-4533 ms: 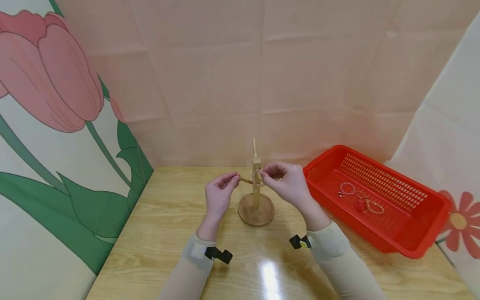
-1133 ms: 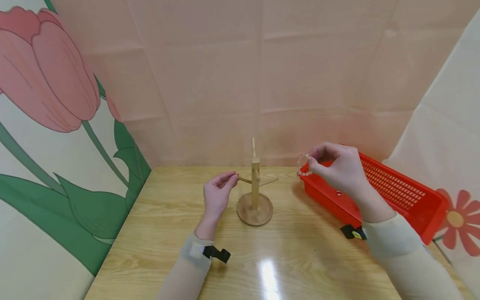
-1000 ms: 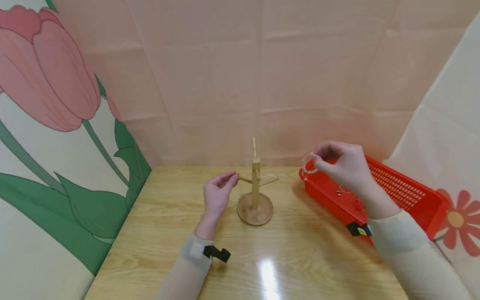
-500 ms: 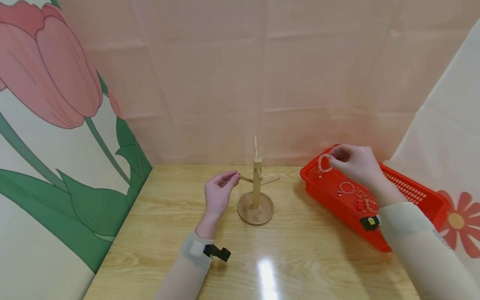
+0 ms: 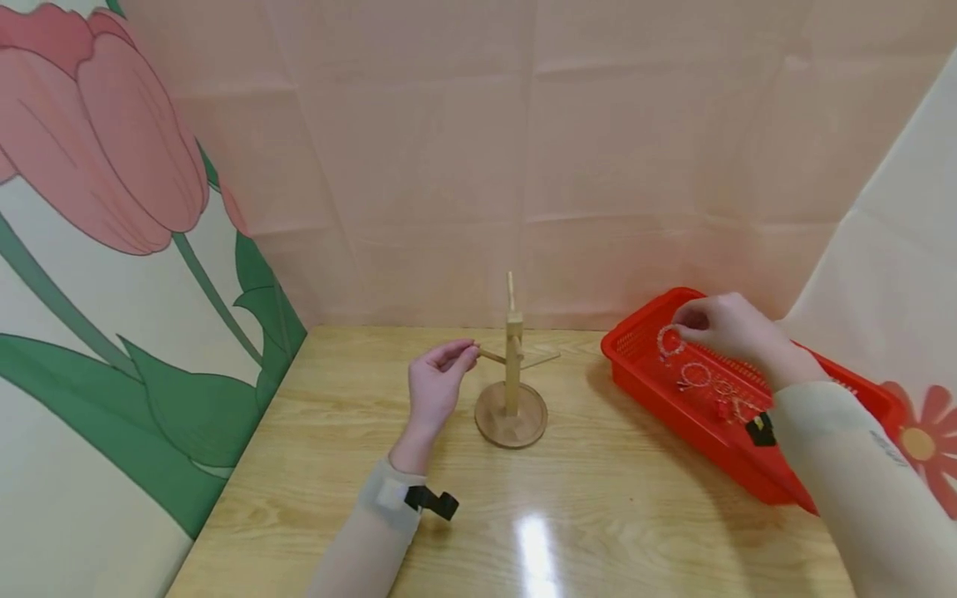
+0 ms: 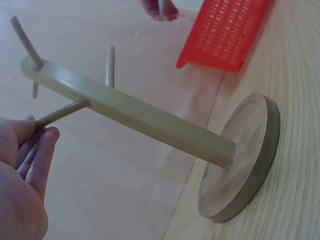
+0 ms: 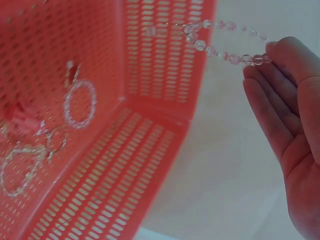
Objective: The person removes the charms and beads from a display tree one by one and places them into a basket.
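A wooden stand with a round base and several thin pegs is upright on the table. My left hand pinches the tip of its left peg between thumb and fingers. Over the far left end of the red basket, my right hand pinches a bracelet of clear and pink beads. A small charm dangles from the bracelet's lower side. In the right wrist view, the bracelet hangs out from the fingertips in front of the basket's slotted wall.
Inside the basket lie several other pieces of jewellery, among them a pale beaded bracelet and one with a red tassel-like piece. The basket stands at the right of the wooden table. A pink cloth hangs behind.
My right hand has carried the bracelet from the stand rightward to over the basket, and lower in the last second. My left hand stays at the peg.
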Tool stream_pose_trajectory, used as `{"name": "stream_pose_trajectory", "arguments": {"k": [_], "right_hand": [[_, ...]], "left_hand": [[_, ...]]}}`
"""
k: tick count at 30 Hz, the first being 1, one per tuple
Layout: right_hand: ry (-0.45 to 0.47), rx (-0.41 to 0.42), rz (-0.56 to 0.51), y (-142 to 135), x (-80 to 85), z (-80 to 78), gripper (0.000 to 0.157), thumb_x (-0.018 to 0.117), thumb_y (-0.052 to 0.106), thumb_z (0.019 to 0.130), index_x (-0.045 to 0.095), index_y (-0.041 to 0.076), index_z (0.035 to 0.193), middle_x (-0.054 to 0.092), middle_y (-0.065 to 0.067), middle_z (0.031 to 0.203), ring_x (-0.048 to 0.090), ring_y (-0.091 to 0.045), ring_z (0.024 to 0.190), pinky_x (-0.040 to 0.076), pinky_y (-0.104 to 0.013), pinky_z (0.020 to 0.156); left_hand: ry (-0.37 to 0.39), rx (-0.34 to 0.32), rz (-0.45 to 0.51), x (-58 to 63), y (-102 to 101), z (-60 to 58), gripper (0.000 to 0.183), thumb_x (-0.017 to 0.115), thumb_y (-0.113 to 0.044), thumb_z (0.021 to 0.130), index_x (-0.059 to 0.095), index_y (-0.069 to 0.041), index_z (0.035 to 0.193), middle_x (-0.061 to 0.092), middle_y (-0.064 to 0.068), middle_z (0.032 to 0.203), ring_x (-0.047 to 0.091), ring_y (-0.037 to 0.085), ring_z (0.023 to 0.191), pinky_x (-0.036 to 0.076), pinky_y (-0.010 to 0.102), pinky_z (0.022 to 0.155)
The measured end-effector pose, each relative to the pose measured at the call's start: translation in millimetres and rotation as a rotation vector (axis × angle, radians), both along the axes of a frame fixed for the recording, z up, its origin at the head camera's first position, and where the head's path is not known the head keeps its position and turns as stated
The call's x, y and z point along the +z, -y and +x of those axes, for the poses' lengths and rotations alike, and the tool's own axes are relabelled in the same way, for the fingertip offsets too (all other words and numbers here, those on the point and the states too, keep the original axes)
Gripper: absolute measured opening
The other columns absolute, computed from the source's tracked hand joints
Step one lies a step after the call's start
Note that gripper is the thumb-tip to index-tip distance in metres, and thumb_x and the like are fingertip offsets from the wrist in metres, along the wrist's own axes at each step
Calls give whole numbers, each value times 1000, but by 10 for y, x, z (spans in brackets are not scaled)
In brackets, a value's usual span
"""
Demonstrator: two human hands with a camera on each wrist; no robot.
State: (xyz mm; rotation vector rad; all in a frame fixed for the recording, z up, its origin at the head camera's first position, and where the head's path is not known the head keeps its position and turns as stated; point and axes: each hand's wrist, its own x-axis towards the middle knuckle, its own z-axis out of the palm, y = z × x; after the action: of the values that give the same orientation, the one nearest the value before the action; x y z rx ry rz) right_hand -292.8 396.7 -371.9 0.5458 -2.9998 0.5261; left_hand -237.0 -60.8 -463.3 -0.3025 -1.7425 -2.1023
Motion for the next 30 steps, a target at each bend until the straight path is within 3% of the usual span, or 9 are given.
{"name": "stream_pose_trajectory", "arguments": {"k": [6, 9, 14, 17, 21, 28, 30], "right_hand": [[91, 37, 34, -81, -219, -64, 20, 83, 18, 96, 81, 13, 115, 78, -1, 104, 70, -24, 94, 65, -56, 91], [123, 63, 44, -60, -302, -85, 20, 84, 18, 96, 82, 14, 115, 78, 0, 104, 70, -21, 92, 66, -55, 90], [173, 126, 51, 13, -402, -127, 17, 84, 13, 95, 82, 14, 112, 78, -1, 101, 69, -17, 85, 67, -50, 85], [200, 144, 60, 25, -468, -145, 17, 84, 14, 95, 82, 13, 112, 78, 1, 99, 69, -15, 84, 67, -47, 84], [218, 133, 77, 10, -537, -159, 15, 84, 15, 96, 82, 13, 110, 77, 5, 96, 68, -16, 83, 67, -46, 83], [194, 30, 69, -53, -545, -128, 29, 83, 16, 96, 79, 10, 124, 78, -3, 107, 70, -23, 92, 64, -60, 92], [194, 1, 60, -54, -507, -111, 35, 82, 20, 98, 77, 7, 129, 78, -8, 112, 71, -27, 97, 62, -62, 94]], "left_hand": [[12, -2, 0, 1, 30, 9, 15, 81, 2, 95, 79, 10, 107, 79, 23, 99, 78, 12, 81, 68, 31, 79], [16, 0, 4, 6, 52, 12, 16, 80, 2, 95, 78, 12, 108, 79, 23, 100, 78, 14, 83, 68, 31, 80], [10, -1, 17, 7, 98, 22, 20, 80, 3, 95, 76, 16, 110, 79, 25, 101, 80, 31, 89, 68, 31, 81], [8, -6, 18, 8, 110, 30, 19, 80, 4, 95, 76, 16, 109, 78, 26, 101, 80, 28, 88, 68, 32, 80], [7, -5, 20, 5, 115, 33, 19, 79, 5, 95, 76, 16, 109, 78, 26, 101, 79, 18, 84, 68, 32, 80], [-13, -10, 16, -9, 117, 42, 21, 79, 5, 95, 74, 19, 110, 78, 27, 100, 79, 25, 85, 68, 32, 79], [-16, -11, 4, -10, 119, 45, 21, 79, 5, 95, 74, 18, 110, 78, 27, 101, 79, 21, 84, 68, 32, 79]]}}
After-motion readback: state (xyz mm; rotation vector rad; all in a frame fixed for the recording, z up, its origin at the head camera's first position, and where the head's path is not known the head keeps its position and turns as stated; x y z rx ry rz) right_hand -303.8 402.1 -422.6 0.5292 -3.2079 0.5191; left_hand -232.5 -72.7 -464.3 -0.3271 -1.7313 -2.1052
